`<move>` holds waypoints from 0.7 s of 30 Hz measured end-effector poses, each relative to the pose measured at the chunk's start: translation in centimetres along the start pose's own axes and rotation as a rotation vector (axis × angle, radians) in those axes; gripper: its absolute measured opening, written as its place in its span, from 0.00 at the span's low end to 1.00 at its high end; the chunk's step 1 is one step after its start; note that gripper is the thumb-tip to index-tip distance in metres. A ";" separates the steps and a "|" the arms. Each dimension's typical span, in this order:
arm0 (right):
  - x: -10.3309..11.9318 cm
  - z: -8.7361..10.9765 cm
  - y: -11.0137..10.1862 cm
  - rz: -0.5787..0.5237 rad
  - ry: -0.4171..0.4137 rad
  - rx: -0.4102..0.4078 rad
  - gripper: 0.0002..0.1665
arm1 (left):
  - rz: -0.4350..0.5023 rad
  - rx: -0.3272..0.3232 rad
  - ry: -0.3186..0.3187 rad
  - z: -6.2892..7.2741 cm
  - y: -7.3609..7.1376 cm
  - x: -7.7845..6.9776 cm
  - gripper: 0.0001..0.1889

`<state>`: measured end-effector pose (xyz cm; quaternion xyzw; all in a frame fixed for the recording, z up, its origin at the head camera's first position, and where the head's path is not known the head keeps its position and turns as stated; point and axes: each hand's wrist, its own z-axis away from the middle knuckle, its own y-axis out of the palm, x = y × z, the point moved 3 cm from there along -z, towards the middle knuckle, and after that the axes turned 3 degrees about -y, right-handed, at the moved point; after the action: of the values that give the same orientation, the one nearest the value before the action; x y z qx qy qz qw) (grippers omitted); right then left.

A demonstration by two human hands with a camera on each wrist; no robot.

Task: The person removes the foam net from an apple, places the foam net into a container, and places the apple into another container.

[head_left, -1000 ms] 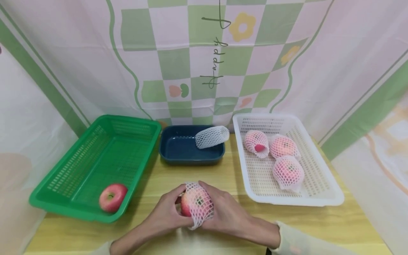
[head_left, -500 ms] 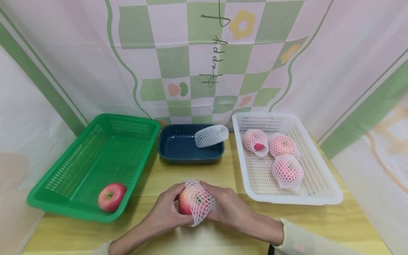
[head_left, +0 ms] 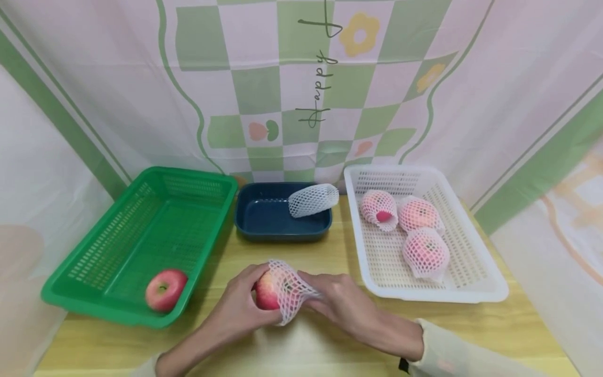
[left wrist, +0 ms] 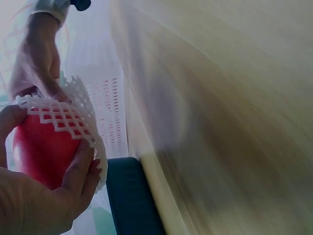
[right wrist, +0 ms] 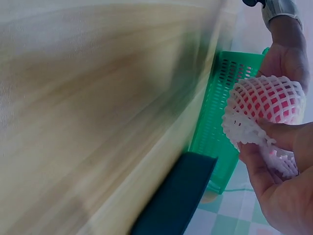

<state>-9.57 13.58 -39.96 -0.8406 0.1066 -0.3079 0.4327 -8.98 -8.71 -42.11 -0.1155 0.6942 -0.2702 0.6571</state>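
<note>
A red apple is held above the front of the wooden table, partly covered by a white foam fruit net. My left hand grips the apple's bare side, with thumb and fingers also at the net's open edge in the left wrist view. On the other side my right hand pinches the gathered end of the net, which is pulled out to a point toward that hand. In the right wrist view the foam net stretches over the apple, its tail bunched between thumb and fingers of the right hand.
At left stands a green basket with one bare apple. A dark blue tray at the back holds an empty foam net. The white basket on the right contains three netted apples.
Both hands have shifted slightly left with the apple. The right hand has drawn away from the apple, pulling the net's end out into a narrow gathered tail.
</note>
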 end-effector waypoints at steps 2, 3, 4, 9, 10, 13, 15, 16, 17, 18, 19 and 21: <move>0.0 0.0 -0.1 0.002 -0.018 -0.012 0.28 | -0.024 -0.011 0.006 0.0 -0.1 0.0 0.45; 0.0 0.0 -0.2 0.000 -0.024 -0.016 0.27 | -0.042 -0.016 0.007 0.0 -0.1 0.0 0.45; 0.1 -0.1 -0.3 -0.004 -0.030 -0.022 0.26 | -0.056 -0.020 0.005 0.1 -0.2 0.1 0.45; 0.5 -0.2 -0.7 -0.023 -0.085 -0.047 0.21 | -0.102 -0.034 -0.008 0.3 -0.4 0.3 0.45; 0.6 -0.2 -0.8 -0.024 -0.096 -0.049 0.20 | -0.106 -0.035 -0.008 0.3 -0.4 0.3 0.45; 0.9 -0.3 -1.2 -0.018 -0.128 -0.050 0.21 | -0.122 -0.039 -0.004 0.4 -0.5 0.5 0.45; 1.1 -0.4 -1.5 -0.013 -0.145 -0.049 0.21 | -0.127 -0.038 -0.004 0.4 -0.5 0.6 0.45; 1.2 -0.4 -1.6 -0.014 -0.151 -0.046 0.21 | -0.129 -0.035 -0.005 0.5 -0.6 0.6 0.45; 1.3 -0.5 -1.8 -0.013 -0.160 -0.043 0.22 | -0.130 -0.033 -0.003 0.5 -0.6 0.6 0.45; 1.5 -0.5 -1.9 -0.013 -0.169 -0.040 0.22 | -0.131 -0.030 -0.002 0.5 -0.6 0.6 0.45; 1.6 -0.5 -2.1 -0.015 -0.179 -0.037 0.23 | -0.132 -0.026 -0.003 0.5 -0.7 0.6 0.45; 2.0 -0.6 -2.3 -0.011 -0.205 -0.029 0.24 | -0.143 -0.023 0.001 0.5 -0.8 0.7 0.46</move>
<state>-8.57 13.69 -36.98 -0.8744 0.0618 -0.2211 0.4274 -8.67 -9.80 -42.26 -0.1725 0.6876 -0.3085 0.6343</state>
